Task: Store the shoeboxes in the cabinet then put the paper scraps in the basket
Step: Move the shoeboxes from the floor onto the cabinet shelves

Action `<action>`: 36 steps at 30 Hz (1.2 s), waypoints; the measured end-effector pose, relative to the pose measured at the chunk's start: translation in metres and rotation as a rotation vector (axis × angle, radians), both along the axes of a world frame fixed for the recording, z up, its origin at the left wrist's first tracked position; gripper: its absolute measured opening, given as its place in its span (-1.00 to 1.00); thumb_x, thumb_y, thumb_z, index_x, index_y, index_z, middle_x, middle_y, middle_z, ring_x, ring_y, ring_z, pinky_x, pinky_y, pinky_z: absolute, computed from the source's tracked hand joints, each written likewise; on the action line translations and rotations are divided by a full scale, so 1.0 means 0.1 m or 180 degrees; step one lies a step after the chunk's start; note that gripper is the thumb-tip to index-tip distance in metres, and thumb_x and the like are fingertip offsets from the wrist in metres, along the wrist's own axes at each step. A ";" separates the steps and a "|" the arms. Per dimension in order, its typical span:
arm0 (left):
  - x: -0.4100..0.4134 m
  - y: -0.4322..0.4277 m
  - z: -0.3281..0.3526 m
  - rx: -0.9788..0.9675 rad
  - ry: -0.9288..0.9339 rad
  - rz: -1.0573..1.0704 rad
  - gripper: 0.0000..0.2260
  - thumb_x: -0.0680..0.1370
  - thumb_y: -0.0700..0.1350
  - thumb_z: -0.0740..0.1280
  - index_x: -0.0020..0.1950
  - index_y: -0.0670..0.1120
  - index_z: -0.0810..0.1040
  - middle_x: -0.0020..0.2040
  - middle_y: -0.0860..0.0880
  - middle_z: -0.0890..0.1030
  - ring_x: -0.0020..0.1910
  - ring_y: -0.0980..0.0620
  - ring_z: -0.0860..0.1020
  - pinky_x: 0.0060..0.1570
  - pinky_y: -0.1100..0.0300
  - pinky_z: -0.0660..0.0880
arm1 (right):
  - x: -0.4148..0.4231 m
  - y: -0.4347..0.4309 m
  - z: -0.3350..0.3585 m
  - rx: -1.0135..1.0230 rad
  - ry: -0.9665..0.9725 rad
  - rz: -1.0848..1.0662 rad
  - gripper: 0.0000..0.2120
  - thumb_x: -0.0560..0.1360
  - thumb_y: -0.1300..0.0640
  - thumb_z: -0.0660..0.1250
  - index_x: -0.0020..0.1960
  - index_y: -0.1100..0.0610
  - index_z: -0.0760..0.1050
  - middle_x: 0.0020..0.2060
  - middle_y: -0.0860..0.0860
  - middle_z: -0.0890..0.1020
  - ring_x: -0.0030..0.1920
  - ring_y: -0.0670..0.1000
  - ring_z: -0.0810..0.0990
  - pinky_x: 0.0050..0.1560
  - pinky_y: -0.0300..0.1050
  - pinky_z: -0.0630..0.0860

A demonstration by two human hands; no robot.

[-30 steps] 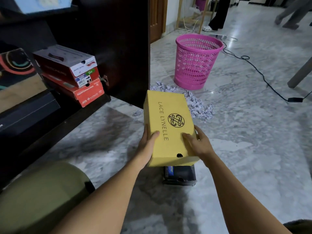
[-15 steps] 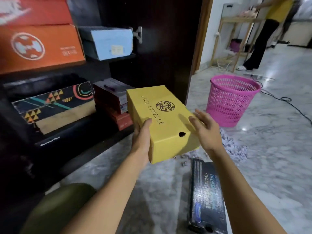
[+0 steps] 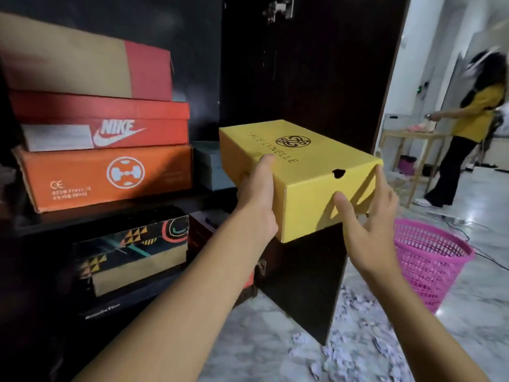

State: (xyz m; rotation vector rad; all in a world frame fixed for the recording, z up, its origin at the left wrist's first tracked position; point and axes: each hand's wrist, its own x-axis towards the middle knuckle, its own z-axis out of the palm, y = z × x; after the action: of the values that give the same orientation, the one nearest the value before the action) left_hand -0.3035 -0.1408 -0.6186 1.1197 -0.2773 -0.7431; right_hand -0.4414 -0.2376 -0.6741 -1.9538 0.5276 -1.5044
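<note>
- A yellow shoebox (image 3: 300,172) is being held in the air in front of the open cabinet (image 3: 303,64), level with its upper shelf.
- The box is being gripped along its left side by the left hand (image 3: 257,205), with the thumb lying on the lid and the fingers hidden underneath.
- The near end of the box is being touched by the right hand (image 3: 366,224) (fingers spread wide, thumb pressed on the end panel), so the box is being steadied rather than clasped on that side.
- On the upper shelf, an orange box (image 3: 107,175) is being pressed under a red box (image 3: 102,125) and a further red-and-brown box (image 3: 82,62).
- A grey box (image 3: 209,166) is being partly covered by the yellow one; it seems to be sitting on the same shelf.
- On the shelf below, a patterned box (image 3: 132,252) is being stored.
- A pink basket (image 3: 429,260) is being kept on the floor to the right, with paper scraps (image 3: 355,334) lying near it.
</note>
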 end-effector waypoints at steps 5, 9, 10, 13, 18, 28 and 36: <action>0.53 -0.26 0.50 0.0017 -0.0196 0.0248 -0.30 0.33 0.28 0.39 0.42 0.10 0.34 0.11 -0.09 0.58 -0.01 -0.13 0.57 -0.15 -0.03 0.48 | 0.63 -0.21 0.49 -0.0033 0.0055 0.0085 -0.22 0.54 -0.21 0.26 0.60 -0.13 -0.10 0.49 -0.06 0.10 0.36 -0.19 0.14 0.33 -0.15 0.17; 1.00 -0.49 0.70 0.0222 -0.0199 0.0416 -0.35 0.33 0.31 0.36 0.33 0.02 0.40 0.08 -0.11 0.58 -0.02 -0.16 0.55 -0.22 -0.04 0.41 | 1.13 -0.44 0.68 0.0206 0.0108 0.0297 -0.19 0.51 -0.24 0.30 0.59 -0.14 -0.09 0.48 -0.04 0.10 0.46 0.00 0.18 0.42 0.03 0.25; 1.10 -0.55 0.72 0.0308 -0.0170 0.0477 -0.34 0.29 0.33 0.35 0.29 0.01 0.44 0.07 -0.11 0.59 -0.03 -0.17 0.56 -0.17 -0.08 0.43 | 1.25 -0.49 0.71 0.0273 0.0163 0.0313 -0.18 0.51 -0.25 0.30 0.58 -0.15 -0.10 0.48 -0.05 0.10 0.48 0.03 0.16 0.44 0.06 0.24; 1.42 -0.68 0.75 0.0498 -0.0132 0.0493 -0.36 0.28 0.33 0.33 0.24 -0.02 0.46 0.07 -0.12 0.60 -0.01 -0.19 0.56 0.02 -0.17 0.44 | 1.58 -0.65 0.76 0.0437 0.0328 0.0332 -0.19 0.50 -0.26 0.31 0.57 -0.17 -0.09 0.49 -0.05 0.08 0.50 0.05 0.13 0.45 0.09 0.24; 1.89 -0.85 0.72 0.0592 -0.0358 0.0390 -0.27 0.21 0.38 0.36 0.26 0.00 0.45 0.12 -0.14 0.58 0.05 -0.20 0.56 0.14 -0.21 0.46 | 2.07 -0.86 0.79 0.0651 0.0468 0.0339 -0.18 0.49 -0.28 0.31 0.57 -0.18 -0.09 0.50 -0.03 0.07 0.51 0.08 0.11 0.48 0.16 0.21; 2.22 -0.77 0.31 0.0293 -0.3267 0.1449 -0.47 0.52 0.20 0.34 0.47 0.18 0.34 0.48 -0.03 0.27 0.49 0.01 0.24 0.31 0.25 0.21 | 2.67 -0.89 0.66 0.0167 0.0419 -0.0147 -0.31 0.54 -0.17 0.31 0.54 -0.06 0.08 0.44 0.01 0.15 0.44 0.02 0.19 0.26 -0.03 0.37; 2.71 -0.95 0.51 0.0855 -0.3315 0.1358 -0.52 0.55 0.09 0.35 0.46 0.05 0.41 0.43 -0.07 0.41 0.41 -0.06 0.37 0.37 0.11 0.34 | 3.13 -0.88 0.61 -0.0038 0.1113 0.0232 -0.37 0.59 -0.14 0.23 0.56 -0.03 0.07 0.43 0.06 0.20 0.41 0.08 0.29 0.33 0.03 0.34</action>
State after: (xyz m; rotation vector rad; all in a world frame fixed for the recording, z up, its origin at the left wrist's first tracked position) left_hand -0.0326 -0.2362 -0.5681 1.6904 -0.7924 0.2488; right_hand -0.1281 -0.3260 -0.6131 -2.2342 0.5867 -1.1276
